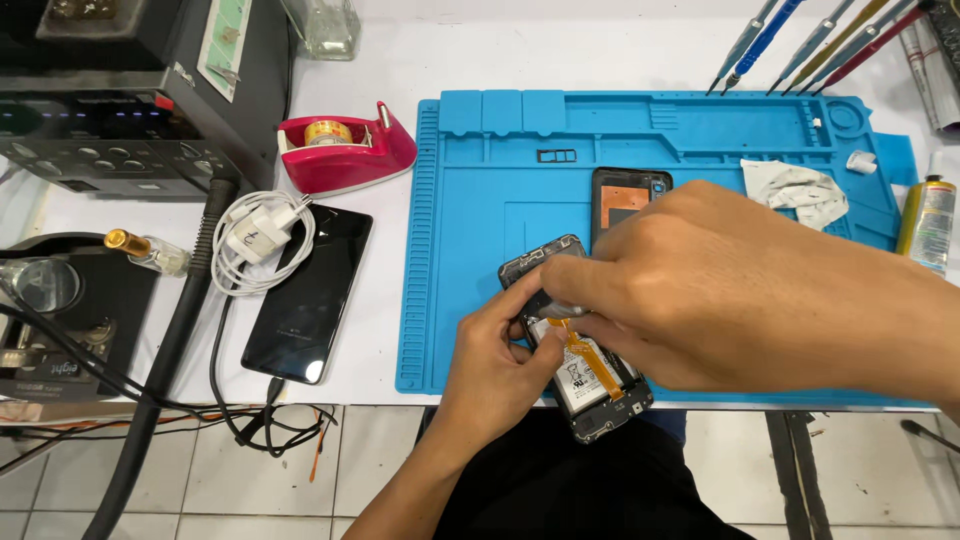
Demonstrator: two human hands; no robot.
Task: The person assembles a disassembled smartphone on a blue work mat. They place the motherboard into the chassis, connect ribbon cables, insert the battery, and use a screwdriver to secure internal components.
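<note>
Orange flex cable [588, 358] runs across the opened phone [578, 345], which lies low in the frame's centre, at the mat's [460, 250] near edge. The left hand [495, 365] grips the phone's side; the right hand [715, 285] pinches something small over it, perhaps a tool, though its fingers hide it. The phone looks light, stiff and fragile: hold its frame edges, never the cable or battery [578, 385]. A back cover [622, 200] lies just above.

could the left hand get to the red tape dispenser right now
Probably not freely: the left hand is gripping the opened phone. The path to the tape dispenser looks open, though.
</note>
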